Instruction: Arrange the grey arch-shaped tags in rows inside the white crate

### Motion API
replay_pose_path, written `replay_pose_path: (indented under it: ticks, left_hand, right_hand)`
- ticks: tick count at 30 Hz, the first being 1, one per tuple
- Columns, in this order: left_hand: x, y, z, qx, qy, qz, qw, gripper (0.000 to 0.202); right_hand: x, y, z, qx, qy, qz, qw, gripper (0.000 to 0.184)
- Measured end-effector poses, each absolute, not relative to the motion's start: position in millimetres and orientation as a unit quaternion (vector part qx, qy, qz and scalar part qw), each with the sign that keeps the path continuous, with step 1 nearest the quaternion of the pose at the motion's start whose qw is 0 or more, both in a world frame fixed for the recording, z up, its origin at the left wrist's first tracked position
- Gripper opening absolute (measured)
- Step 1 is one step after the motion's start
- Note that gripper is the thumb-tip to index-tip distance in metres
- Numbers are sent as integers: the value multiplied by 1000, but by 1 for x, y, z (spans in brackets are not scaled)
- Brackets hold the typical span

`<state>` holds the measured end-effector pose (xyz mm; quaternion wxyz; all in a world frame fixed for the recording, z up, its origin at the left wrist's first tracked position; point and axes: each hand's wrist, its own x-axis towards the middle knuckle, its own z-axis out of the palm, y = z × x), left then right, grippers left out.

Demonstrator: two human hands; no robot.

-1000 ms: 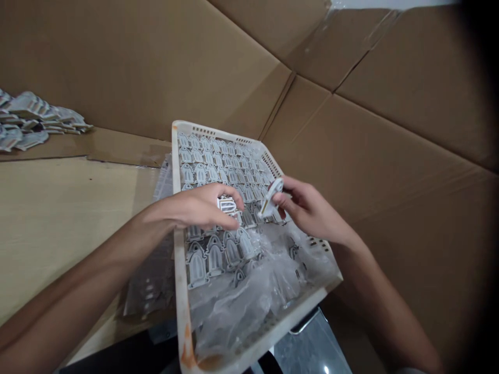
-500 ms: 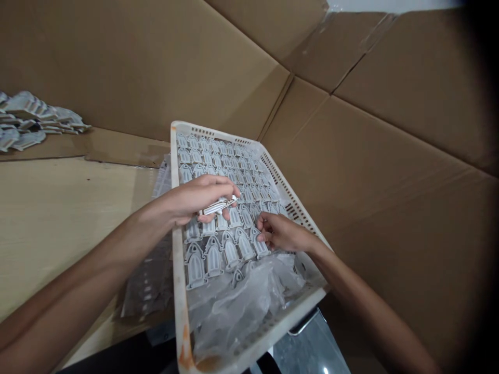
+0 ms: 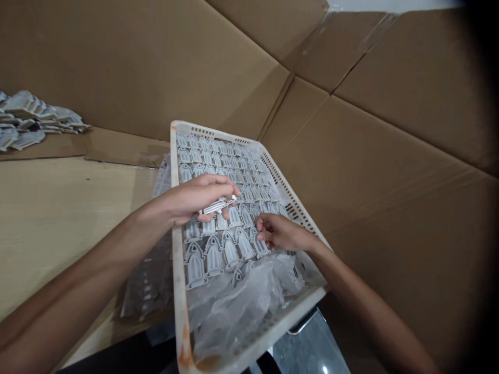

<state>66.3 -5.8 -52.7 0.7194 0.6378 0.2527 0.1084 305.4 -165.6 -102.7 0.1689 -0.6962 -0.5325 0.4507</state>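
Observation:
A white plastic basket holds rows of flat, pale arch-shaped pieces, each with a small hole near its pointed top. Above the middle rows, my left hand is closed around a small stack of white-edged pieces. At the right end of the front row, my right hand has its fingers curled in, thumb and fingertips pinching the upper edge of an arch-shaped piece. Part of the rows lies hidden beneath both hands.
Crumpled clear plastic film covers the basket's near end. Cardboard walls rise behind and to the right. A pile of similar pieces lies far left, past the pale tabletop. Plastic sheets stick out beside the basket.
Hardly anything differs. Both hands stay in nearly the same place, with the left still closed on its stack.

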Motion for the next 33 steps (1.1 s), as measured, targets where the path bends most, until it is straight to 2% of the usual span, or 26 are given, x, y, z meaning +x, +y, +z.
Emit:
replay_pose_path:
  ticks: [9, 13, 16, 20, 25, 28, 29, 33]
  left_hand:
    - [65, -9, -52, 629, 244, 107, 731, 11]
    - [65, -10, -48, 600, 239, 103, 757, 14]
    - [66, -10, -44, 565, 232, 82, 787, 29]
    - [66, -11, -42, 526, 200, 62, 825, 52]
    - [68, -16, -45, 510, 177, 50, 840, 61]
    - [68, -19, -46, 510, 175, 35, 842, 54]
    - [68, -20, -46, 511, 174, 28, 842, 48]
    - [69, -21, -47, 530, 168, 7, 831, 24]
  right_hand:
    - [306, -166, -109, -684, -543, 454, 176, 19]
    - [302, -166, -105, -712, -584, 370, 123, 16]
    - [295, -165, -90, -730, -608, 292, 109, 19]
    - [279, -161, -62, -696, -615, 280, 244, 25]
    - [256, -154, -45, -610, -604, 329, 394, 32]
    - [249, -152, -46, -576, -619, 325, 423, 45]
    - [249, -152, -46, -568, -629, 319, 424, 44]
    - [248, -154, -48, -553, -665, 242, 440, 22]
